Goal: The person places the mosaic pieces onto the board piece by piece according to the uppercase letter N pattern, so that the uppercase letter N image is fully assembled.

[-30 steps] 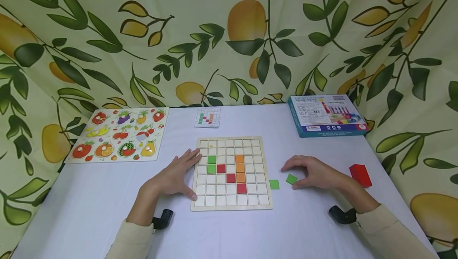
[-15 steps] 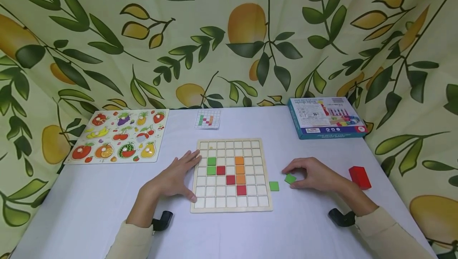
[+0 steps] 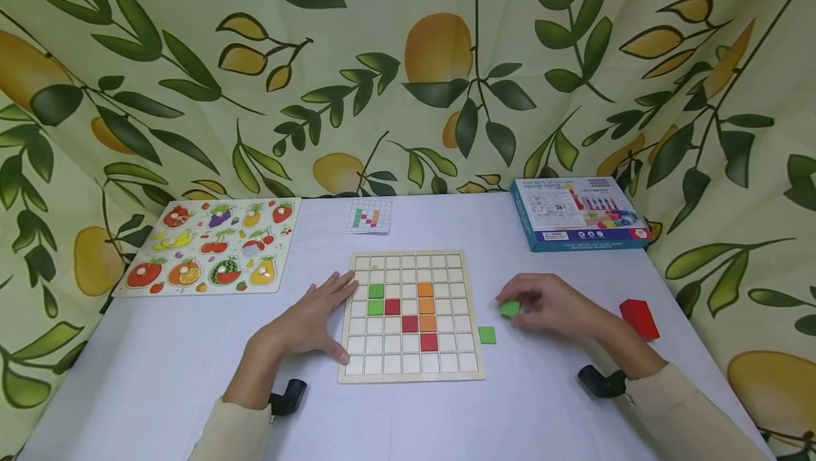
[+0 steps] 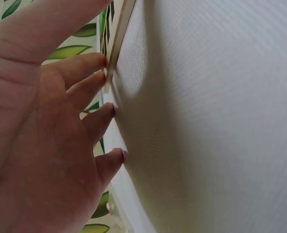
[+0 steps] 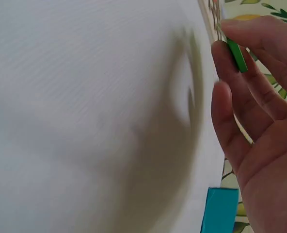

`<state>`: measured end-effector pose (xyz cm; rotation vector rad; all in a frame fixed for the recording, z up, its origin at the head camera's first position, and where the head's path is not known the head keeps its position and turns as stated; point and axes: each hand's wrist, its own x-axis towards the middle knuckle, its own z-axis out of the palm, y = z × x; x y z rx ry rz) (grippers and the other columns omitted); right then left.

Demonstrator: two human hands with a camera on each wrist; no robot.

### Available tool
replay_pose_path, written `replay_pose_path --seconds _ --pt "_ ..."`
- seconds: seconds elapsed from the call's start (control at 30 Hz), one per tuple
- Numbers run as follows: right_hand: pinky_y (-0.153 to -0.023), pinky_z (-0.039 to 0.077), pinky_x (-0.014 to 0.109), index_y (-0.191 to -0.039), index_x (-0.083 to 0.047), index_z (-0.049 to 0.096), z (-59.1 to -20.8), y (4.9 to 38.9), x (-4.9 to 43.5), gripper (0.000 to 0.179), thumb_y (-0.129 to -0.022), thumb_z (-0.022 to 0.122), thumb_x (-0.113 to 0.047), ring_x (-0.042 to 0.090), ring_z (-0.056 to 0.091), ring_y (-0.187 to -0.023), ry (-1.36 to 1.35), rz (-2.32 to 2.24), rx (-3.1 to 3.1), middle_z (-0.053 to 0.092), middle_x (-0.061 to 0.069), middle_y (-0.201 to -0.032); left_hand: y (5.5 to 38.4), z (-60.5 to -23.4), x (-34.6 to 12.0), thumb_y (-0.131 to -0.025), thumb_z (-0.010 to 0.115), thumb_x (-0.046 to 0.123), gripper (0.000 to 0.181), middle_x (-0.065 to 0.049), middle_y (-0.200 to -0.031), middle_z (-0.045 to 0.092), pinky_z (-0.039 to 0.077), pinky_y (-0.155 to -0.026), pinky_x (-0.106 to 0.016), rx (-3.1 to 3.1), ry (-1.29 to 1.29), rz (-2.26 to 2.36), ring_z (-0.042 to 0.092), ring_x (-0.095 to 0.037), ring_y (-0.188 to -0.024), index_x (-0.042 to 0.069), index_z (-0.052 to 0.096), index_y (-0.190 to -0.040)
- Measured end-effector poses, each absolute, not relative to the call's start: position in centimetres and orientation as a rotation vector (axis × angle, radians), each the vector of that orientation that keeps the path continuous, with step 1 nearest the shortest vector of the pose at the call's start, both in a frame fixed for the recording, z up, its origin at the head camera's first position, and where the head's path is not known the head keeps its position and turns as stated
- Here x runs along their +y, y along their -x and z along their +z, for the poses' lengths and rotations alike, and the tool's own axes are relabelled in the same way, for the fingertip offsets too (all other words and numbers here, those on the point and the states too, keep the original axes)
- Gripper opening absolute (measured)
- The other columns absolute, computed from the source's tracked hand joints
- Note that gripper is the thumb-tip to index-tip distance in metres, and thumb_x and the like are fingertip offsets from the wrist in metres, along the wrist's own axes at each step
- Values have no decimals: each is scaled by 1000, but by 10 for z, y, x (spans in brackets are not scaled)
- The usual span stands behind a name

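Note:
A wooden grid board [image 3: 411,379] lies in the middle of the white table. Two green tiles [image 3: 376,291], three red tiles [image 3: 409,323] and three orange tiles [image 3: 426,305] sit in its squares. At its left edge rests my left hand [image 3: 299,323], fingers and thumb spread along the frame. My right hand [image 3: 554,309], right of the board, pinches a green square tile [image 3: 510,308] between thumb and fingers. In the right wrist view this green tile [image 5: 237,54] appears edge-on, raised off the cloth. Another green tile [image 3: 487,336] lies flat beside the board's right edge.
Behind the board lies a small pattern card [image 3: 369,217] with a coloured grid. A fruit puzzle board [image 3: 210,248] is at the back left, a blue game box [image 3: 580,214] at the back right. Beyond my right wrist stands a red block [image 3: 639,319].
My right hand has picked the green tile up off the table and moved it slightly left, towards the board. The left hand keeps its place on the board's edge.

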<state>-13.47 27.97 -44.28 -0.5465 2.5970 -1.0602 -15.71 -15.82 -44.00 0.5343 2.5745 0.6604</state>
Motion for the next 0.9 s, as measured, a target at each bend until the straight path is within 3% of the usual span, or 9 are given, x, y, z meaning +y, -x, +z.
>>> replay_pose_path --seconds 0.37,0.9 --pt "-84 60 18 -98 -22 81 -443 153 252 20 -85 79 -8 14 64 -107 615 -1126 2526 75 -2 -114 157 -440 -158 -54 100 37 126 -2 -173 21 11 -132 -59 2576 -535 651 10 -32 -163 13 36 -159" --pt "-81 59 17 -104 -16 82 -442 166 189 18 -87 79 -12 19 71 -111 744 -1225 2425 79 2 -114 158 -437 -158 -55 100 37 124 2 -174 19 10 -132 -59 2558 -513 660 8 -29 -163 15 36 -160"
